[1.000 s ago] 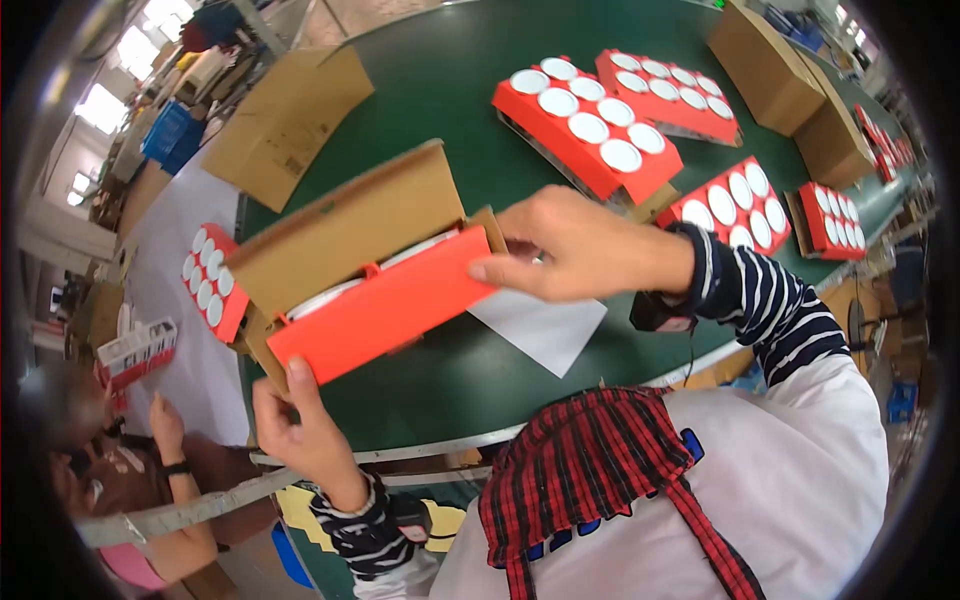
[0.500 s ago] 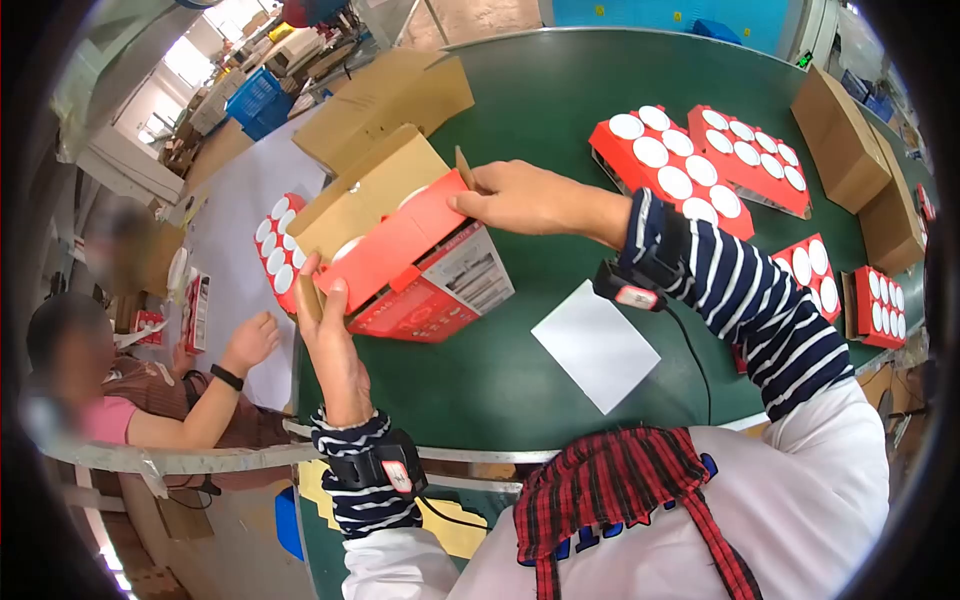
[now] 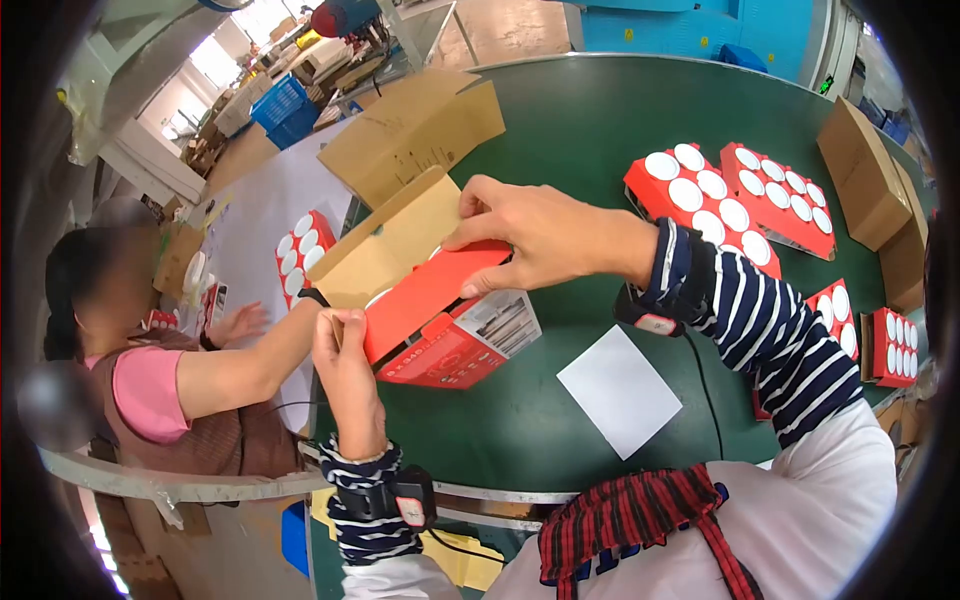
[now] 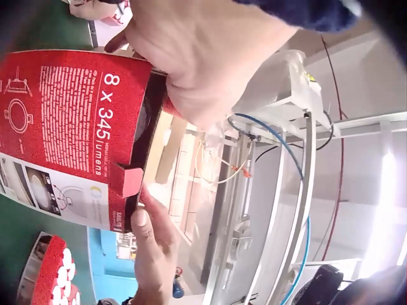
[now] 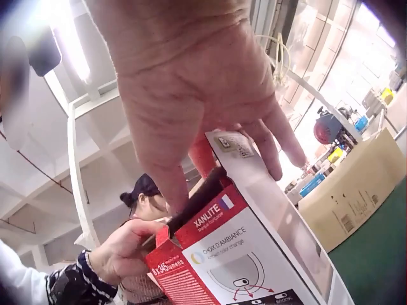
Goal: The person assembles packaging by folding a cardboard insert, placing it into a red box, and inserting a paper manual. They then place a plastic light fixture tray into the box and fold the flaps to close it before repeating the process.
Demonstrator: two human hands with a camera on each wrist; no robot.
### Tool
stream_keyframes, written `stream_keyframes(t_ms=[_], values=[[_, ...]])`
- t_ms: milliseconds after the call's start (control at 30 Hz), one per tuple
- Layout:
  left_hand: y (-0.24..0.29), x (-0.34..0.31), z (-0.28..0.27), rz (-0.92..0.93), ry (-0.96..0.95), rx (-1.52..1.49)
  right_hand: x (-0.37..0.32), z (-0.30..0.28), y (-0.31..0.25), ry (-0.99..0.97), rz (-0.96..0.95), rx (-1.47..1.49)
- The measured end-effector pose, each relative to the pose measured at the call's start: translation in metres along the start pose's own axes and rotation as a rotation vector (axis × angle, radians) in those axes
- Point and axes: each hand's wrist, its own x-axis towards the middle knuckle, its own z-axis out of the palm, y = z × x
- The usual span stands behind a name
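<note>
In the head view a red printed box point(image 3: 450, 345) is tilted above the table, its brown-lined lid point(image 3: 385, 240) standing up. My left hand point(image 3: 350, 385) pinches its near left corner between thumb and fingers. The right hand point(image 3: 545, 235) grips the far right end, thumb on the red flap point(image 3: 425, 295). The left wrist view shows the printed side point(image 4: 70, 121) and a small red tab point(image 4: 127, 180) by the dark opening. In the right wrist view, my right hand point(image 5: 191, 95) reaches over the box end point(image 5: 229, 254). White round parts inside are mostly hidden.
Red packs with white discs point(image 3: 700, 195) lie at the right of the green table point(image 3: 560, 110), near brown cartons point(image 3: 865, 175). Another carton point(image 3: 415, 125) stands behind the box. White paper point(image 3: 620, 390) lies near the front edge. A person point(image 3: 180, 370) sits at left, one arm extended.
The box has tilted, bringing its printed side into view, and the red flap now lies under my right hand. The seated person's arm has stretched toward the box. The head view has shifted.
</note>
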Motion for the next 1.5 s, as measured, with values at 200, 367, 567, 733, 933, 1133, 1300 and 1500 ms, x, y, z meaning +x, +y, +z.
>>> stream_keyframes(t_ms=[200,367,567,733,933,1133,1300,1500], values=[[-0.013,0.002,0.001,0.07,-0.08,0.19,0.005,0.015,-0.006,-0.076,-0.03,-0.121],[-0.015,-0.036,0.008,0.219,0.056,0.206,-0.026,0.013,-0.007,0.044,-0.105,-0.014],[-0.021,-0.013,0.011,0.148,0.136,0.04,-0.125,0.033,0.052,0.078,0.366,0.139],[-0.014,-0.018,0.014,0.079,0.1,-0.017,-0.221,0.152,0.089,-0.319,0.218,-0.24],[-0.001,-0.083,0.028,0.072,0.12,-0.033,-0.232,0.15,0.076,-0.675,0.34,-0.424],[0.006,-0.108,0.022,1.018,0.234,0.928,-0.239,0.148,0.087,-0.412,0.19,-0.325],[0.007,-0.133,0.027,1.005,-0.338,0.76,-0.233,0.146,0.088,-0.63,0.356,-0.347],[0.034,-0.151,0.039,0.818,-0.208,1.013,-0.257,0.089,0.065,-0.505,0.385,0.297]])
